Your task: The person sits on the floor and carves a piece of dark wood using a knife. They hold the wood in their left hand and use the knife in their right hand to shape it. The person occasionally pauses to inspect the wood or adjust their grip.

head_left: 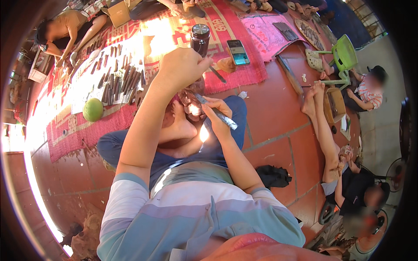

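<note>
Wood piece: reddish-brown block [191,105] between the person's bent legs, by the near edge of the red mat [250,78]; glare and left forearm cover part, underside hidden, cut detail hard to read.
Metal tool: grey, bar-like [227,121]; far end at the wood piece, exact contact unclear; middle partly under fingers.
Right hand [216,114]: fingers clamped on metal tool, forearm angled up and inward from lower right, elbow bent.
Left hand [185,66]: raised above the wood piece, back of hand to camera, wrist bent right, thumb out to the right; fingers look curled, but palm side hidden, can't tell if they grip anything.
Dark tumbler [200,38]: base blocked by left hand.
Phone [238,52]: near mat's right edge, screen unreadable.
Dark sticks [114,85]: rows toward mat's left side, some washed out by sun.
</note>
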The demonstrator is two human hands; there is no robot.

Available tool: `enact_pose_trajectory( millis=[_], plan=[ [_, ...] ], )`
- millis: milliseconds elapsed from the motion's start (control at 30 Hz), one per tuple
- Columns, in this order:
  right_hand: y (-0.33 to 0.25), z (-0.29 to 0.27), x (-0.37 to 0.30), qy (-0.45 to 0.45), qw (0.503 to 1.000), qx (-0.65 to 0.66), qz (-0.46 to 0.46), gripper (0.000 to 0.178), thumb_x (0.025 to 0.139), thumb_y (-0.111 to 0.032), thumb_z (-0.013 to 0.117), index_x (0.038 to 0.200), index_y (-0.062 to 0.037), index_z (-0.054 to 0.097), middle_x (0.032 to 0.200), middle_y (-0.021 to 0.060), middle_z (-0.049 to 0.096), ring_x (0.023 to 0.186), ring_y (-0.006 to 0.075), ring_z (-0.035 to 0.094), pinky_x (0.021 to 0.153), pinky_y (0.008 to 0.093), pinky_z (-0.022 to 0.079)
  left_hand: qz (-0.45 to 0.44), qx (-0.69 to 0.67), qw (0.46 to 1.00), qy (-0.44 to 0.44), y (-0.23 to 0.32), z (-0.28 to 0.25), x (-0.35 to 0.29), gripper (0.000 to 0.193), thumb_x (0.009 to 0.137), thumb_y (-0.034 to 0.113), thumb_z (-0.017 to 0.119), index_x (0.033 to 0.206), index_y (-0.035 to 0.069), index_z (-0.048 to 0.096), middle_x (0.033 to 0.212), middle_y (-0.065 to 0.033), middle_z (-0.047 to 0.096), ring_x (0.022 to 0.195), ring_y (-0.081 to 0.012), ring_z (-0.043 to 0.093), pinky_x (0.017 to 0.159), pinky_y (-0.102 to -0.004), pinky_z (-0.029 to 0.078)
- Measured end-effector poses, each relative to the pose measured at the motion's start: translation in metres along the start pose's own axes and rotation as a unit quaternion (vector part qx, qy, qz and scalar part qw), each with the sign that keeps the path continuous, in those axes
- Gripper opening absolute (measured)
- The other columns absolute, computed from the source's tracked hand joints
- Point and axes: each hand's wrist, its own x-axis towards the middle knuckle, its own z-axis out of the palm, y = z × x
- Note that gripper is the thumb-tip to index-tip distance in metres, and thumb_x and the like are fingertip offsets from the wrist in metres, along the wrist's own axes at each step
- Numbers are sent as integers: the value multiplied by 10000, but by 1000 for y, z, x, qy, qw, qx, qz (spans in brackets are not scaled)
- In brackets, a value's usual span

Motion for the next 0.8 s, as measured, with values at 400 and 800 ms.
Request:
enact_pose_trajectory(
  millis=[400, 800],
  plan=[
    [-25, -79, -30, -14, 968, 42, 246, 91, 796, 1, 593, 869, -14, 541, 919, 133, 617, 781, 165, 623, 703, 298, 540, 205, -240, 931, 184, 3, 0, -87, 101, 735, 24, 591, 813, 41, 652, 750, -91, 624, 678, -237, 590, 640, -328, 465],
    [9, -54, -45, -224, 888, -44, 398, 192, 804, -104, 650, 948, -4, 572, 802, 60, 610, 717, 128, 609, 655, 255, 521, -40, -334, 918, -211, -50, 155, -156, 168, 821, 130, 599, 902, -17, 613, 766, -103, 608, 641, -167, 566, 599, -298, 452]
  ],
)
